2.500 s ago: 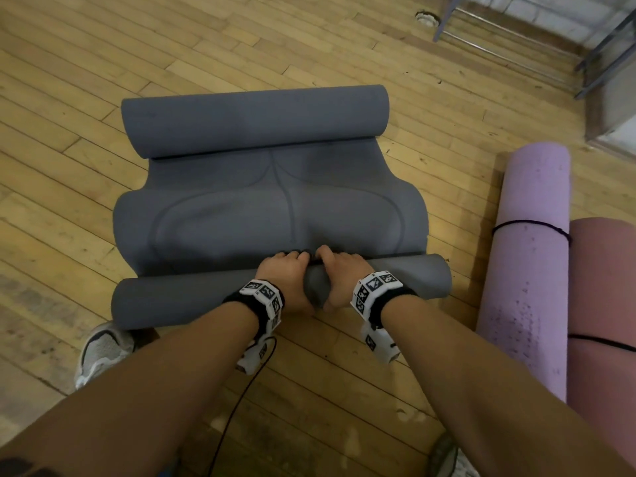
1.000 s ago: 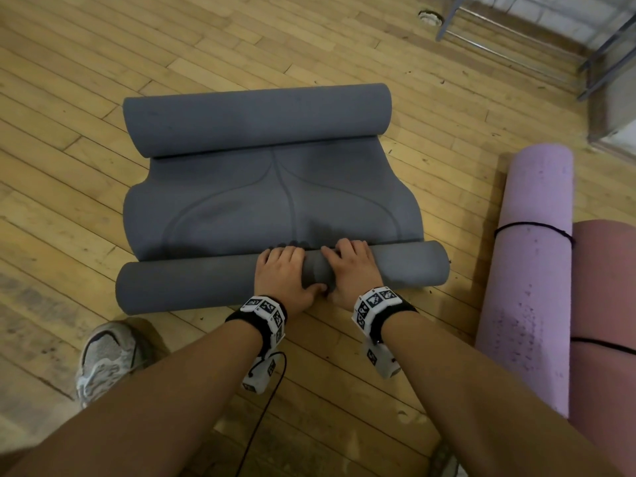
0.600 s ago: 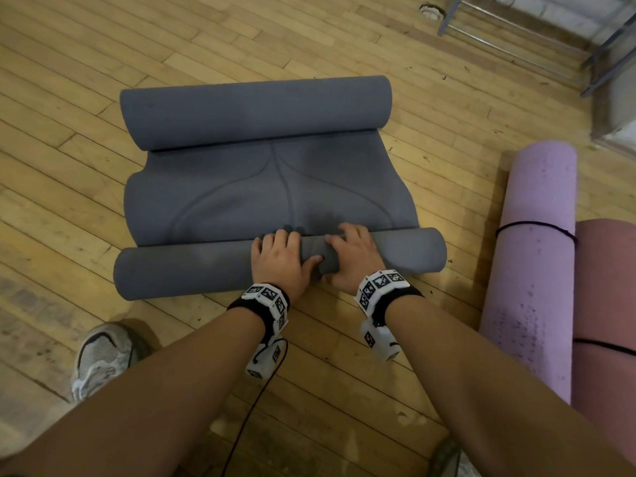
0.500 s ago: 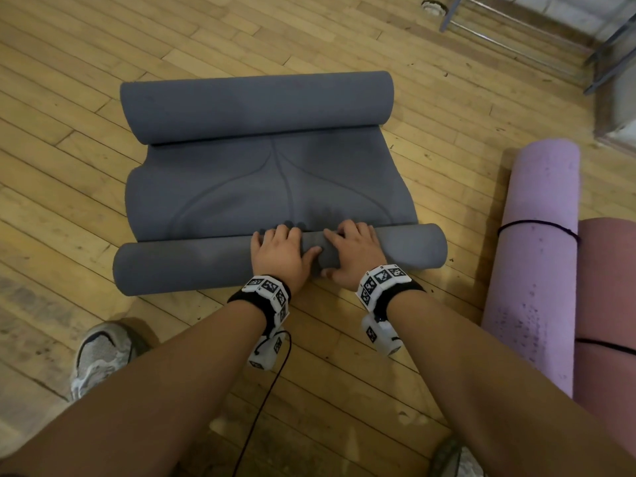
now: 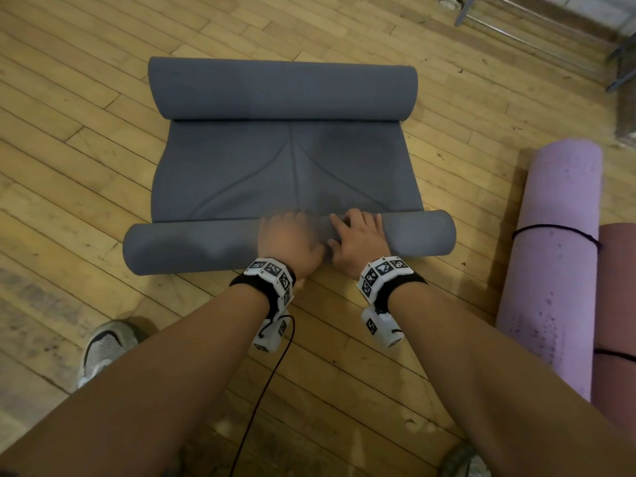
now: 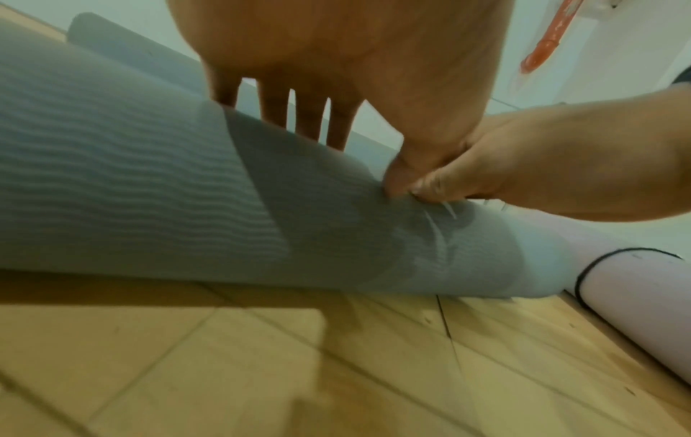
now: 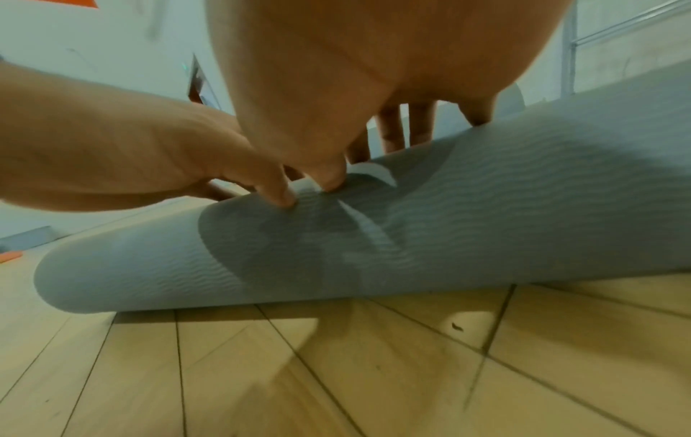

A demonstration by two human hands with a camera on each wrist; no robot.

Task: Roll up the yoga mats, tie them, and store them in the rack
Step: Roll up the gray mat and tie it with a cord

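Grey yoga mat (image 5: 289, 173): lying on the wooden floor (image 5: 86, 160), rolled inward from both ends, with a flat stretch showing curved embossed lines between the two rolls. Far roll (image 5: 282, 87): sitting thicker, away from the person. Near roll (image 5: 192, 246): sitting thinner, just in front of the person and carrying both hands; its outer face is showing a fine wave texture in the wrist views.

Left hand (image 5: 287, 242): resting palm-down on top of the near roll at its middle, fingers extended over the crest and pressing, not curling around anything; blurred in the head view. Thumb tip is touching the mat beside the other hand's thumb.

Right hand (image 5: 359, 241): lying flat on the same roll just beside the left, fingers straight and spread over the top, thumb tip pressing into the mat surface.

Wrist bands (image 5: 272, 271): sitting on both wrists, black straps bearing white blocks with black square markers; a thin black cable is hanging from the left one.

Lilac mat (image 5: 554, 270): lying fully rolled on the floor to the right, bound with a black cord (image 5: 550, 230).

Pink mat (image 5: 619, 304): lying rolled, touching the lilac one on its right side, partly cut off by the frame edge.

Metal rack (image 5: 537, 25): standing at the upper right; only its lower bars are showing.

Grey shoe (image 5: 103, 349): showing at lower left.
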